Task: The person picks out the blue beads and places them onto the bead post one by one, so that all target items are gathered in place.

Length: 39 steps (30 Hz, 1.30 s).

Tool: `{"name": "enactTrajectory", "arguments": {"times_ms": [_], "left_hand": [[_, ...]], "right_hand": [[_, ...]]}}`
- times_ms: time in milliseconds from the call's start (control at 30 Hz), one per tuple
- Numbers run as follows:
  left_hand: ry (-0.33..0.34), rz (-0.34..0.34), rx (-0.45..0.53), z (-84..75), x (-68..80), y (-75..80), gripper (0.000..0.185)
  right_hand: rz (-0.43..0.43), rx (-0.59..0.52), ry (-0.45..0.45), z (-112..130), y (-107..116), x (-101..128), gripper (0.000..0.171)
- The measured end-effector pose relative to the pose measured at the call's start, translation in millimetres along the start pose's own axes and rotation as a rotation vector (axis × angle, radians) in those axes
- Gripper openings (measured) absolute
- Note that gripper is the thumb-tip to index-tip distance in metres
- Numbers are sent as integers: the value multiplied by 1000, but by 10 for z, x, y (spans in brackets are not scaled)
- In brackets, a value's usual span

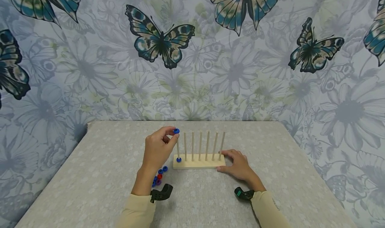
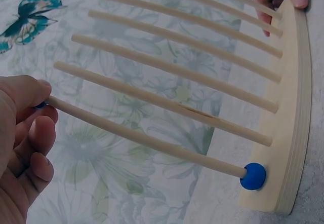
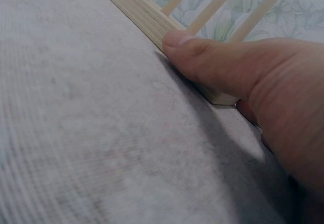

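Note:
A pale wooden base (image 1: 198,164) with several upright pegs stands on the table. One blue bead (image 1: 178,160) sits at the bottom of the leftmost peg (image 2: 147,137). At that peg's tip, my left hand (image 1: 158,147) pinches a second blue bead (image 1: 176,131) between thumb and fingers; in the left wrist view the fingers mostly hide this bead. My right hand (image 1: 238,164) grips the right end of the base, its thumb (image 3: 202,57) along the front edge and the other fingers behind.
Loose beads lie on the table left of the base, close by the left forearm: several blue ones (image 1: 165,169), a red bead (image 1: 159,176) and a purple bead (image 1: 158,182). The table (image 1: 294,174) reaches back to a butterfly-patterned cloth (image 1: 198,87).

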<state>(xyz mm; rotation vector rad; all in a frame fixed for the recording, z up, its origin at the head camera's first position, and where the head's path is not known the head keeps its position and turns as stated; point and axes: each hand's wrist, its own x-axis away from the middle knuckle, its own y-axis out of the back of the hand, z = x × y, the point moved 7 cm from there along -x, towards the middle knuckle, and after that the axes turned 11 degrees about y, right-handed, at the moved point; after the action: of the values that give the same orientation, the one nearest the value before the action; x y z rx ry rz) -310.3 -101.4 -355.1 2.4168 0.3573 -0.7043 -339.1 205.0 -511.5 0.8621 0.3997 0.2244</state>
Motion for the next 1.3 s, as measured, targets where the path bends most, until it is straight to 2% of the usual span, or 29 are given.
{"name": "enactTrajectory", "arguments": {"times_ms": [1300], "left_hand": [[-44,22,-66,0,4,-11,23]], "right_hand": [[11,-2,0,-41,-23,-6,76]]}}
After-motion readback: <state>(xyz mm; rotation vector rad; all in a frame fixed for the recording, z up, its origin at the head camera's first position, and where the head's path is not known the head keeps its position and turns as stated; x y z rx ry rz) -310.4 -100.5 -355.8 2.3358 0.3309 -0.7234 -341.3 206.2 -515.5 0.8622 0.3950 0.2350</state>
